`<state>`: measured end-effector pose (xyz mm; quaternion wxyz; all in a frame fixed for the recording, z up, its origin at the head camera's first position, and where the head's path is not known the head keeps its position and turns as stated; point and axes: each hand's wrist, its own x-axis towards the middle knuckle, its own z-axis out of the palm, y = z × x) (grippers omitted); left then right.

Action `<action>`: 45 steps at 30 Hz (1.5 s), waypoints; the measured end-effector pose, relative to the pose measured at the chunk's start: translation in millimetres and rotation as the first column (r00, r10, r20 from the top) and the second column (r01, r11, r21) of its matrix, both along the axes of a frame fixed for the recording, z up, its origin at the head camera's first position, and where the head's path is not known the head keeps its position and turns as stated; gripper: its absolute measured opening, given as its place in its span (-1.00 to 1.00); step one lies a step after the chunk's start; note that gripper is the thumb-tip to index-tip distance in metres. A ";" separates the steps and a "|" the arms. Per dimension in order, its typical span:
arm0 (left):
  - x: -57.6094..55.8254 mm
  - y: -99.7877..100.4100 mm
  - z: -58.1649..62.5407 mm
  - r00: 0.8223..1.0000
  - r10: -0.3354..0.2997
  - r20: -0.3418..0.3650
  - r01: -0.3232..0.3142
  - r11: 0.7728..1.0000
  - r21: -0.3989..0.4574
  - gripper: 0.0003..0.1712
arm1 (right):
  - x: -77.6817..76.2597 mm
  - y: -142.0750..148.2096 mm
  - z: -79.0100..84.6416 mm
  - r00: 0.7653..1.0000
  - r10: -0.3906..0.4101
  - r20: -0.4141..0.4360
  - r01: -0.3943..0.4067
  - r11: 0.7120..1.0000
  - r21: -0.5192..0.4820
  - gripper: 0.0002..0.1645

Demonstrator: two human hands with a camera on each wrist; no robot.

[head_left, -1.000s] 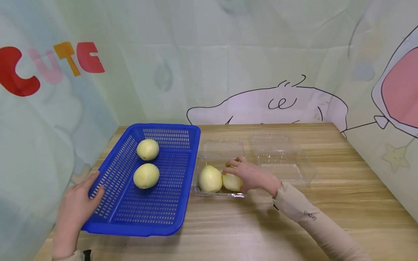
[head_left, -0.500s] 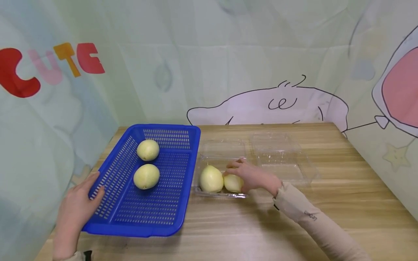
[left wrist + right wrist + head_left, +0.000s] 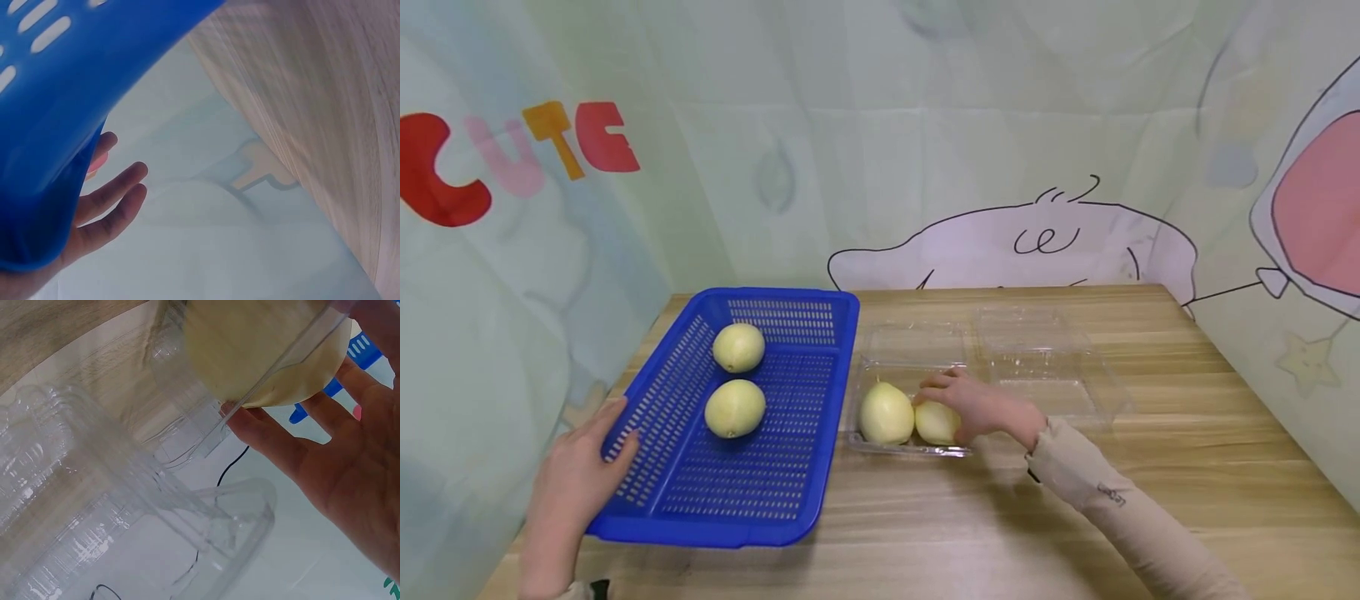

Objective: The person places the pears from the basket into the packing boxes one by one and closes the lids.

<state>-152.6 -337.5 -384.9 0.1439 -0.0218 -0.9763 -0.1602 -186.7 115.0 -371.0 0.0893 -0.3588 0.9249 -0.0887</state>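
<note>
My left hand (image 3: 571,468) grips the left rim of a blue perforated plastic basket (image 3: 700,533), thumb inside, loosely bent fingers outside. Two pale yellow fruits lie in the basket, a far one (image 3: 739,347) and a nearer one (image 3: 735,409). My right hand (image 3: 977,406) holds a pale yellow pear (image 3: 936,422) with curled fingers, in the front right of an open clear plastic box (image 3: 910,451). Beside it, to the left in that box, stands another pear (image 3: 886,414), stem up. In the right wrist view the fingertips touch the held pear (image 3: 262,350), partly behind clear plastic.
A second clear plastic box (image 3: 1045,392) stands open to the right of the first, its lid (image 3: 1022,327) tilted toward the back. Everything is on a wooden table (image 3: 925,533). A printed cloth (image 3: 880,167) hangs behind and at both sides.
The right hand and the pear it holds have shifted very slightly right, and the neighbouring pear has moved a little with them. The left hand and basket keep their places.
</note>
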 end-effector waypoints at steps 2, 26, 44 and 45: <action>0.3 -1.1 -0.5 1.000 -0.002 -0.006 0.002 1.000 -0.001 -0.42 | -0.1 -0.3 -0.1 1.000 0.009 -0.002 -0.009 1.000 -0.001 -0.17; 7.9 8.5 3.1 0.926 0.248 -0.284 -0.152 0.935 0.319 -0.65 | 9.8 10.5 -8.4 0.995 -0.006 -0.097 -0.005 0.994 -0.109 -0.48; 15.7 40.3 16.8 0.927 0.043 -0.374 0.056 0.967 0.249 -0.71 | 22.0 14.6 -11.6 0.976 -0.027 -0.217 -0.015 0.982 -0.187 -0.60; 16.6 43.0 17.7 0.927 0.025 -0.374 0.071 0.968 0.241 -0.70 | 22.1 14.6 -11.9 0.974 -0.025 -0.225 -0.019 0.981 -0.192 -0.60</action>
